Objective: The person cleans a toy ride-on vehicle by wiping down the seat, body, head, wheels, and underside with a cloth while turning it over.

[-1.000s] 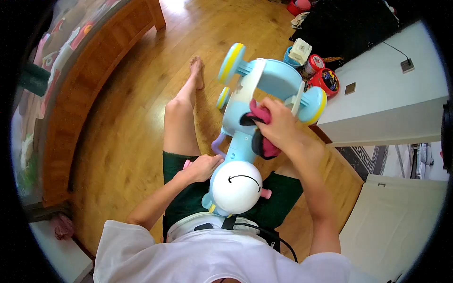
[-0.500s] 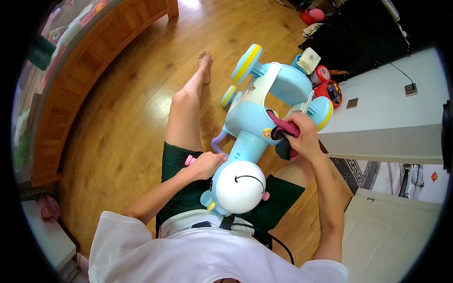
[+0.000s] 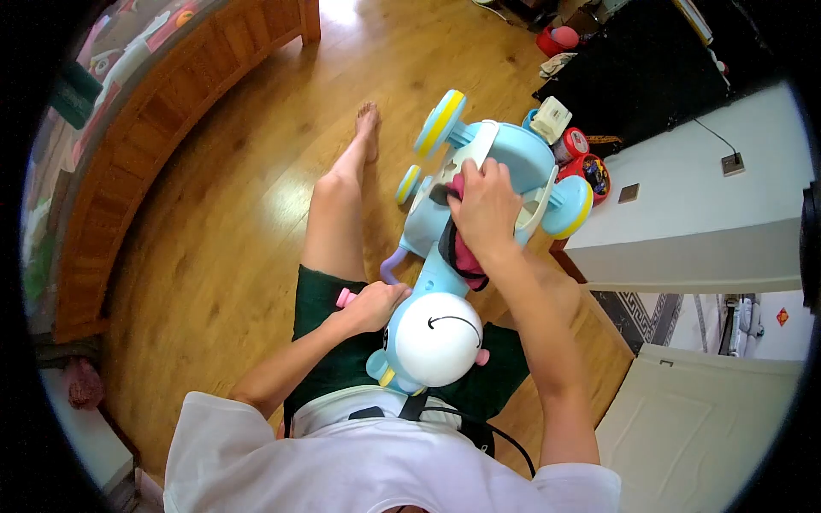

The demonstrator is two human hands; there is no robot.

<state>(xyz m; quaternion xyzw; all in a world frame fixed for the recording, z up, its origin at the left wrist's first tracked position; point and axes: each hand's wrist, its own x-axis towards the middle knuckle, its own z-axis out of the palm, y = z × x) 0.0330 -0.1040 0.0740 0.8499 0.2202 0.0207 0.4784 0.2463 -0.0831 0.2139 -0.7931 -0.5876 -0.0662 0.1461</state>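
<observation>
Plainly, the toy (image 3: pixel 513 150) was pale blue and glossy, with a round white face (image 3: pixel 439 339) marked by a thin black curved line. Yellow bands ran around its blue wheels (image 3: pixel 441 124), a curved purple piece (image 3: pixel 391 266) stuck out from one side, and a pink knob (image 3: pixel 483 356) showed beside the face. It lay lengthwise between the person's legs, head end close to the waist and wheeled end pointing away over the wooden floor (image 3: pixel 214 256).

The left hand (image 3: pixel 380 303) was narrow, its fingers curled in a grip on the toy beside the head; exactly which part they wrapped was hidden. Another pink knob (image 3: pixel 345 297) jutted out just past it. The right hand (image 3: pixel 489 209) was closed around a soft cloth (image 3: pixel 464 256), deep pink with dark edging, bunched and hanging over the blue body near the cream-colored panel.

On the left, a broad stretch of floor ran between the bare leg (image 3: pixel 338 205) and the curved wooden bed frame (image 3: pixel 184 111). The right side was tighter: a red tub (image 3: pixel 590 173) and other containers stood close by the yellow-banded wheel there, with the low white wall (image 3: pixel 676 184) beyond them. A black covering (image 3: pixel 637 81) bordered the floor at the upper right.
</observation>
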